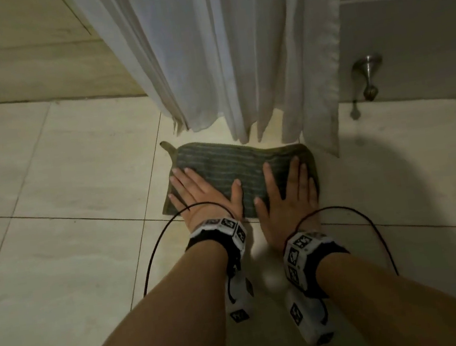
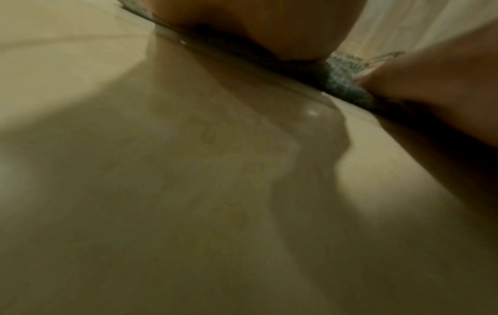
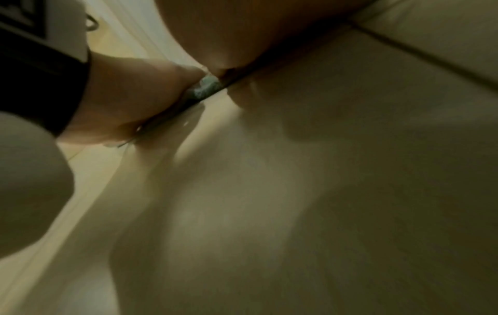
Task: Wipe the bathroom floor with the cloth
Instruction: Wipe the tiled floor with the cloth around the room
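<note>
From my head view my left hand point(image 1: 205, 195) and right hand point(image 1: 286, 197) press flat, fingers straight, on the striped cloth point(image 1: 229, 169) on the floor tiles point(image 1: 60, 173) just before the shower curtain point(image 1: 233, 54), while both wrist views show only blurred palms on its edge, so I judge pushing farther could snag the hem.
</note>
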`<state>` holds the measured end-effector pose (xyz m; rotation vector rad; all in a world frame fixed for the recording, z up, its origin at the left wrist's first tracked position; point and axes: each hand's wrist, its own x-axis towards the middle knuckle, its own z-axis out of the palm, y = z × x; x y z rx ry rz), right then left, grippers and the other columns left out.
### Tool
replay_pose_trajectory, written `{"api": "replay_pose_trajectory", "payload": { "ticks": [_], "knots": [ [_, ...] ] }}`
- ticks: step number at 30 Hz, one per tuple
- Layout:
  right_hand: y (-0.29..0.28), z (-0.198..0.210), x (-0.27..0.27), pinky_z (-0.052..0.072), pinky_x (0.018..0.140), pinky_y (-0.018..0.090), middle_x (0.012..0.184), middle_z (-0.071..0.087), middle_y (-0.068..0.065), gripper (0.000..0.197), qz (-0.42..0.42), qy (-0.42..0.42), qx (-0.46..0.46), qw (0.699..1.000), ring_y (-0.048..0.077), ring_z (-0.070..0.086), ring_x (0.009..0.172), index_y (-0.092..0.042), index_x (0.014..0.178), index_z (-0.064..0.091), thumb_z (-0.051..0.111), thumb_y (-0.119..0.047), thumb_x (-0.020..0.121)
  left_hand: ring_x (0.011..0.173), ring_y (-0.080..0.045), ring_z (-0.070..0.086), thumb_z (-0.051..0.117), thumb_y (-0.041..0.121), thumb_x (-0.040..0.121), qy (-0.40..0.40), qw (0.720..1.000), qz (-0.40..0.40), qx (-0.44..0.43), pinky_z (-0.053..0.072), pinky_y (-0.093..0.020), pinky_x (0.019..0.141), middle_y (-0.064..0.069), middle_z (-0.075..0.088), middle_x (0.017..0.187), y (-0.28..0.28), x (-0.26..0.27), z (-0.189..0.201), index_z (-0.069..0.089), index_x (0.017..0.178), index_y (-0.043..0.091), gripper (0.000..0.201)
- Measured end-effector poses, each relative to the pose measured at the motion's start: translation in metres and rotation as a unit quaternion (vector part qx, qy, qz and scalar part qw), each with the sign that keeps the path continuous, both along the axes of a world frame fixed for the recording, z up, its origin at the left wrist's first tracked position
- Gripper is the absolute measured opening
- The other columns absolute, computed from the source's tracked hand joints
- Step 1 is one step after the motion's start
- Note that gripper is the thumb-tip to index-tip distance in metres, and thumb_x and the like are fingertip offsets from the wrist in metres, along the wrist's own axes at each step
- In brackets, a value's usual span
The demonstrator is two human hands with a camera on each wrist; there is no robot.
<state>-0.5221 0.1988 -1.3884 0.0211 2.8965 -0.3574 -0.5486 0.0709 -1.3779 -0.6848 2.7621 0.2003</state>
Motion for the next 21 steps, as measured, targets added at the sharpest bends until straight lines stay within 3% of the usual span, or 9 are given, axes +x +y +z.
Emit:
{"api": "replay_pose_trajectory", "payload": {
  "ticks": [3, 5, 10, 16, 21],
  "knots": [
    [0.002, -0.002, 0.03, 0.011, 0.115, 0.049, 0.159, 0.013, 0.026, 0.07, -0.01, 0.02, -0.002, 1.0, 0.042, 0.021, 0.144, -0.025, 0.155, 0.025, 0.026, -0.052, 0.09, 0.149, -0.033, -0.014, 0.022, 0.074, 0.088, 0.004, 1.0, 0.001, -0.013, -0.003, -0.05, 0.121, -0.022, -0.019, 0.16, 0.004, 0.03, 0.001, -0.015, 0.152, -0.002, 0.105],
    [0.001, -0.003, 0.038, 0.013, 0.114, 0.05, 0.159, 0.016, 0.027, 0.07, -0.012, 0.013, -0.002, 1.0, 0.042, 0.024, 0.143, -0.024, 0.154, 0.029, 0.027, -0.051, 0.089, 0.149, -0.032, -0.014, 0.023, 0.073, 0.089, 0.009, 1.0, 0.005, -0.01, -0.004, -0.049, 0.121, -0.022, -0.02, 0.159, 0.005, 0.041, 0.0, -0.015, 0.152, -0.001, 0.105],
    [-0.002, -0.001, 0.039, 0.005, 0.116, 0.049, 0.16, 0.008, 0.026, 0.073, -0.017, 0.012, 0.002, 1.0, 0.042, 0.015, 0.146, -0.025, 0.156, 0.02, 0.021, -0.053, 0.089, 0.148, -0.033, -0.019, 0.024, 0.072, 0.089, 0.007, 1.0, 0.007, 0.007, -0.007, -0.051, 0.12, -0.023, -0.024, 0.158, 0.007, 0.044, 0.001, -0.018, 0.15, -0.003, 0.105],
    [-0.004, 0.0, 0.017, -0.009, 0.118, 0.046, 0.159, -0.023, 0.02, 0.069, -0.019, -0.018, 0.0, 1.0, 0.035, -0.015, 0.148, -0.033, 0.154, -0.014, 0.019, -0.054, 0.098, 0.148, -0.034, -0.018, 0.025, 0.075, 0.088, -0.016, 1.0, 0.002, 0.013, -0.008, -0.051, 0.12, -0.022, -0.022, 0.159, -0.001, 0.017, 0.003, -0.016, 0.151, -0.003, 0.108],
    [-0.005, 0.006, -0.043, -0.011, 0.119, 0.046, 0.158, -0.024, 0.021, 0.071, -0.006, -0.042, -0.006, 0.999, 0.035, -0.018, 0.147, -0.033, 0.155, -0.013, 0.024, -0.055, 0.099, 0.149, -0.034, -0.011, 0.028, 0.075, 0.088, 0.001, 1.0, -0.012, 0.003, -0.004, -0.052, 0.119, -0.023, -0.015, 0.16, -0.013, -0.035, 0.0, -0.011, 0.152, -0.003, 0.109]
  ]
}}
